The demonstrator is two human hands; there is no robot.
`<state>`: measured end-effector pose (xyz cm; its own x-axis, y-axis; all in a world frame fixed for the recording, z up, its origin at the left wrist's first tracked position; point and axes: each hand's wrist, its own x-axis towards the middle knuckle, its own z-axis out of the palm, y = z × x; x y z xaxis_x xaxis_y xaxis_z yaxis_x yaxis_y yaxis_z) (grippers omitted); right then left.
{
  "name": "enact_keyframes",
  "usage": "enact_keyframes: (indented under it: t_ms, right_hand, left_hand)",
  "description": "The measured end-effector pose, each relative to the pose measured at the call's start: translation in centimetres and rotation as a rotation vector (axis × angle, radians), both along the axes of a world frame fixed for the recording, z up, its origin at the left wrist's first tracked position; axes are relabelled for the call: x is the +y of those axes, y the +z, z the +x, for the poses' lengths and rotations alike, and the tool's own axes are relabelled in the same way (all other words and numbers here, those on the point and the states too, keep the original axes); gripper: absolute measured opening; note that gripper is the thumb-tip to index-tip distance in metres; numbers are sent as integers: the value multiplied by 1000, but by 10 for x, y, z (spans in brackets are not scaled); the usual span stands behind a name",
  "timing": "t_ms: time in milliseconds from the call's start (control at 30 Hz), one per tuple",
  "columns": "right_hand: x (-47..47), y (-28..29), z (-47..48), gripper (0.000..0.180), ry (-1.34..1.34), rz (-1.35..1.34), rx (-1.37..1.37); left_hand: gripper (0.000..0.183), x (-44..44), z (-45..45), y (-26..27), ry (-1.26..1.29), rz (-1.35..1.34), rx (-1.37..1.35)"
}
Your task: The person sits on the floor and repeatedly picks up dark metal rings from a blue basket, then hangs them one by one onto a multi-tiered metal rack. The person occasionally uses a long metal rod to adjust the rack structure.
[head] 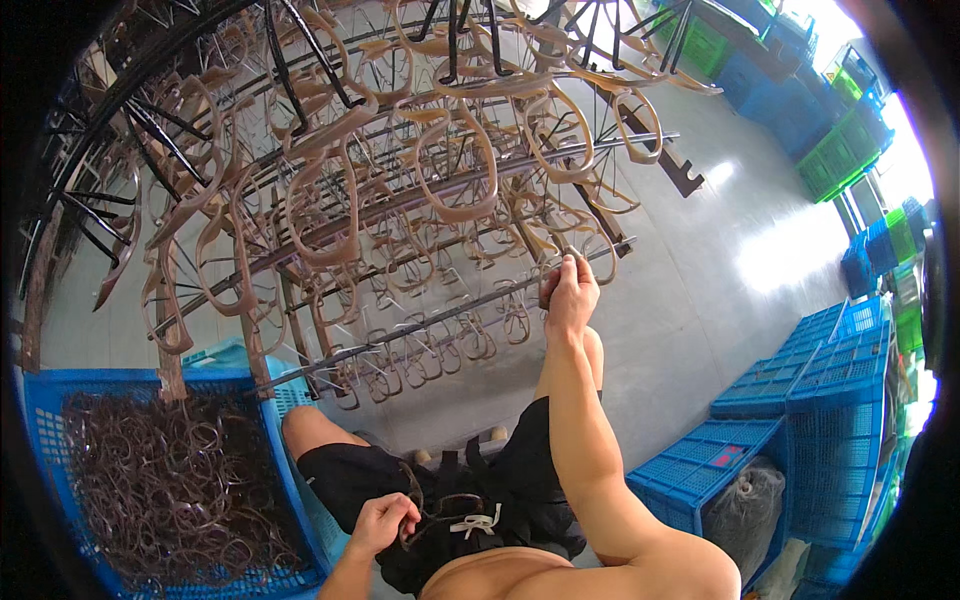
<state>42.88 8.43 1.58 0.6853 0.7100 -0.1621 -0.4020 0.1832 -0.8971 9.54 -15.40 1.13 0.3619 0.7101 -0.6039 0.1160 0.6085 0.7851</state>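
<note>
My left hand (384, 523) is in front of my lap, its fingers closed on a dark brown spectacle frame (450, 507). The frame's rims lie against my black shorts (517, 480). My right hand (573, 296) reaches forward to a low rod (450, 308) of the drying rack, near its right end. Its thumb and fingers are pinched together; what lies between them is hidden. Just beyond the fingertips a pale brown spectacle frame (613, 259) hangs. Smaller frames (480, 335) hang from wire hooks along this rod, left of my right hand.
Higher rods carry many larger translucent brown frames (457, 202), above and ahead of my hands. A blue plastic crate (142, 379) at my left is heaped with dark frames (172, 487). Blue crates (832, 375) stand at right, one holding a grey plastic-wrapped roll (744, 510).
</note>
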Motion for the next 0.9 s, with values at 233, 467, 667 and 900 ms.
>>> enact_keyframes:
  t_ms: [233,467,667,900]
  right_hand:
    - [5,4,18,13,153,-52,12]
    - [11,0,4,18,173,-1,-60]
    - [15,-13,-16,17,114,-61,-334]
    - [5,9,-12,22,196,-251,-691]
  left_hand:
    - [21,16,-10,24,-93,38,-271]
    - [24,27,-8,27,89,345,113]
    - [25,39,-8,46,476,326,98]
    - [17,39,-11,31,380,495,40]
